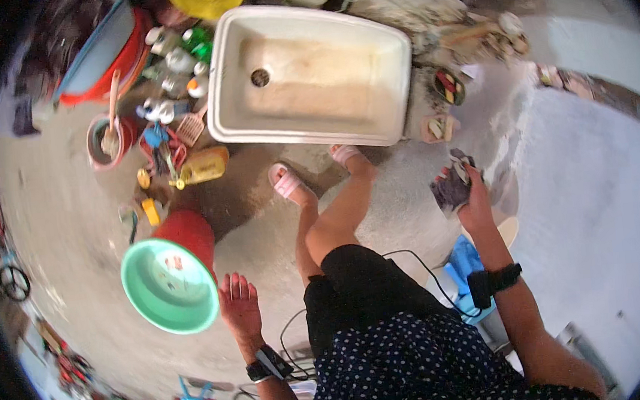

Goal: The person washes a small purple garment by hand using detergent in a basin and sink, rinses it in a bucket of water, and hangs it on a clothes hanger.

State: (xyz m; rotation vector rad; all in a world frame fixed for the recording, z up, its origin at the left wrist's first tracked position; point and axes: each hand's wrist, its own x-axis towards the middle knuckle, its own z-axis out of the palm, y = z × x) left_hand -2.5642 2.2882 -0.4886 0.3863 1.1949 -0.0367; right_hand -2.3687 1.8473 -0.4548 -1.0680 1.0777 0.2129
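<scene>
The right hand's (474, 201) grip closes around a crumpled dark grey cloth (450, 191), seemingly bunched to fit the palm, right of the legs; the left hand's (241, 309) grip is open, empty, beside the mint-green basin (131, 289), apparently propped within reach on a red bucket (194, 229).

A grey concrete floor (58, 220) spreads around the white sink (324, 64). Left of the sink stand a cluster of bottles (180, 60), a pink pot (127, 131), a yellow bottle (207, 164) and a small yellow block (151, 212). Pink slippers (287, 185) rest just in front of the sink; a red bucket (194, 229) stands front-left of it.
</scene>
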